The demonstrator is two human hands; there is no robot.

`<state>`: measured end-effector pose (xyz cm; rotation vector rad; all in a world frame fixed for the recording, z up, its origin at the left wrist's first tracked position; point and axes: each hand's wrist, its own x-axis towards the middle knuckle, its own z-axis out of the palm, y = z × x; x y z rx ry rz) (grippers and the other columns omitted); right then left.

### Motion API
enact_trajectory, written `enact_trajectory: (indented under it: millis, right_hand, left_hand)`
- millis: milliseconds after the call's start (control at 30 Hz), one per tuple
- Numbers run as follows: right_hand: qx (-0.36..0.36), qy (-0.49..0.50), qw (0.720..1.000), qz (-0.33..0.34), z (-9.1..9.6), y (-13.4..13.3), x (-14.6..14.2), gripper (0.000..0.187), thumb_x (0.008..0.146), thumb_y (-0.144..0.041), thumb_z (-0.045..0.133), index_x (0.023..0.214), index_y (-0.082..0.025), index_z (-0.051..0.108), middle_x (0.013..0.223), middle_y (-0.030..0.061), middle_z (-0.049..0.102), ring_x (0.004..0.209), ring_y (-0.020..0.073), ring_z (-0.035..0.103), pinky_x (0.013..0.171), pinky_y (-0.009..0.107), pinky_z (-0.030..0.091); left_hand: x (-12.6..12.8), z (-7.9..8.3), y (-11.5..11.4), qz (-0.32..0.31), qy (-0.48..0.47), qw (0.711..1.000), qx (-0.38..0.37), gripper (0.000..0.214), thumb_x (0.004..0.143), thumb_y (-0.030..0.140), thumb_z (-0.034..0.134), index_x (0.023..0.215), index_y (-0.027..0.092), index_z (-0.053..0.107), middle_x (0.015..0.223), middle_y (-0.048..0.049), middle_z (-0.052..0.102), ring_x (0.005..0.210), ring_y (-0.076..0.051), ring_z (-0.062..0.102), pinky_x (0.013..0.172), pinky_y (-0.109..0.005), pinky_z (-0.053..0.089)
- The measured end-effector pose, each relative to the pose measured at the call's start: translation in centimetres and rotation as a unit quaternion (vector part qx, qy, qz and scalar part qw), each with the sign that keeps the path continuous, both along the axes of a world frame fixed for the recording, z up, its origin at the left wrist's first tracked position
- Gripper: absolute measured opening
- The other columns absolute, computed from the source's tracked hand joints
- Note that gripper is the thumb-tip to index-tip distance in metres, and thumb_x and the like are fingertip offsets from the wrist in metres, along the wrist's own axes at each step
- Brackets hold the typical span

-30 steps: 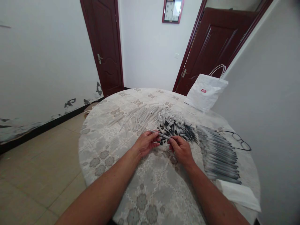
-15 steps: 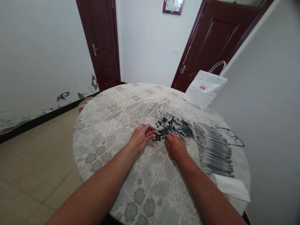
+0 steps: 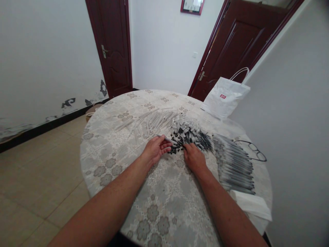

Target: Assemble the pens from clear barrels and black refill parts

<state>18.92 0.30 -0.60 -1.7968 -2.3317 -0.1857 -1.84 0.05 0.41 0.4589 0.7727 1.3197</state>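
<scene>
In my left hand (image 3: pixel 155 151), thumb and fingers pinch a slim pale pen barrel (image 3: pixel 167 139) that points toward the right. My right hand (image 3: pixel 194 157) is at the near edge of the pile, its fingers curled in and pressed together. What lies between those fingertips is too small to make out. Small black pen parts (image 3: pixel 175 150) are scattered between the two hands. Behind my left hand lie many loose translucent pen barrels (image 3: pixel 159 120). Short whitish pieces (image 3: pixel 189 124) are heaped beyond my right hand, and thin dark sticks (image 3: pixel 206 142) lie to its right.
A dense row of grey pens (image 3: pixel 235 166) lies on the right of the round table, whose patterned cloth (image 3: pixel 108 154) shows. Beyond it rest eyeglasses (image 3: pixel 253 147). A white paper bag (image 3: pixel 226 97) stands at the back right; a white folded item (image 3: pixel 253 206) sits near the front right.
My right hand has shifted slightly up and to the right along the black parts. My left hand keeps the pen barrel in nearly the same place. The camera view has tilted slightly.
</scene>
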Motion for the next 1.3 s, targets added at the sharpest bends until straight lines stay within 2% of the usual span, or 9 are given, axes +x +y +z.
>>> enact_trajectory:
  millis: [233, 400, 567, 767, 900, 1200, 1300]
  right_hand:
    - [0.005, 0.026, 1.0, 0.006, -0.6, 0.4, 0.6, 0.025, 0.098, -0.031, 0.046, 0.116, -0.023, 0.062, 0.108, 0.0071, 0.061, 0.094, 0.018, 0.06, 0.078, 0.025, 0.04]
    - [0.015, 0.037, 0.999, 0.002, -0.6, 0.4, 0.8, 0.029, 0.097, -0.03, 0.047, 0.122, -0.021, 0.058, 0.112, 0.0093, 0.061, 0.099, 0.0202, 0.06, 0.081, 0.027, 0.042]
    - [-0.003, 0.012, 1.0, -0.012, -0.1, 0.2, 0.6, 0.021, 0.098, -0.031, 0.046, 0.109, -0.022, 0.062, 0.107, 0.0078, 0.061, 0.092, 0.0192, 0.06, 0.075, 0.027, 0.041]
    - [-0.019, 0.002, 1.0, 0.004, 0.3, 0.1, 1.0, 0.023, 0.097, -0.03, 0.047, 0.113, -0.022, 0.061, 0.107, 0.0077, 0.061, 0.094, 0.019, 0.06, 0.075, 0.026, 0.04]
    - [-0.033, -0.015, 0.999, -0.003, 0.3, 0.4, 1.4, 0.021, 0.099, -0.029, 0.044, 0.105, -0.022, 0.063, 0.102, 0.0069, 0.061, 0.091, 0.0184, 0.06, 0.073, 0.027, 0.038]
    - [-0.018, -0.033, 0.999, 0.024, 0.6, -0.4, 0.8, 0.02, 0.097, -0.034, 0.048, 0.103, -0.023, 0.063, 0.106, 0.007, 0.06, 0.087, 0.0186, 0.061, 0.07, 0.027, 0.04]
    - [-0.006, 0.006, 0.999, 0.038, 0.6, -0.3, 0.7, 0.017, 0.095, -0.03, 0.049, 0.099, -0.021, 0.063, 0.101, 0.0074, 0.063, 0.084, 0.0191, 0.061, 0.071, 0.028, 0.042]
  left_hand:
    - [0.1, -0.1, 0.1, -0.001, 0.0, 1.0, 0.002, 0.018, 0.086, 0.028, 0.068, 0.088, 0.014, 0.057, 0.082, -0.011, 0.071, 0.071, -0.019, 0.072, 0.057, -0.027, 0.059]
    - [0.1, -0.1, 0.0, 0.001, 0.001, 1.0, -0.001, 0.018, 0.086, 0.028, 0.068, 0.088, 0.014, 0.056, 0.081, -0.0102, 0.071, 0.071, -0.019, 0.072, 0.058, -0.027, 0.059]
    - [0.1, -0.3, 0.1, -0.001, 0.009, 1.0, 0.001, 0.016, 0.087, 0.027, 0.066, 0.089, 0.014, 0.057, 0.081, -0.0103, 0.071, 0.07, -0.019, 0.072, 0.057, -0.027, 0.059]
    - [0.1, -0.4, 0.2, -0.002, 0.016, 1.0, -0.004, 0.016, 0.088, 0.028, 0.065, 0.089, 0.014, 0.057, 0.082, -0.0114, 0.072, 0.072, -0.02, 0.073, 0.058, -0.028, 0.06]
    - [0.1, -0.3, 0.1, -0.004, 0.021, 1.0, -0.004, 0.016, 0.088, 0.028, 0.064, 0.09, 0.014, 0.056, 0.083, -0.0122, 0.072, 0.073, -0.02, 0.073, 0.058, -0.028, 0.06]
    - [0.2, -0.4, 0.1, -0.006, 0.011, 1.0, 0.001, 0.014, 0.088, 0.024, 0.065, 0.09, 0.013, 0.057, 0.083, -0.012, 0.072, 0.073, -0.02, 0.073, 0.06, -0.029, 0.061]
    - [0.2, -0.2, 0.0, -0.001, 0.012, 1.0, 0.0, 0.013, 0.087, 0.023, 0.066, 0.087, 0.013, 0.056, 0.081, -0.011, 0.072, 0.074, -0.02, 0.073, 0.06, -0.029, 0.061]
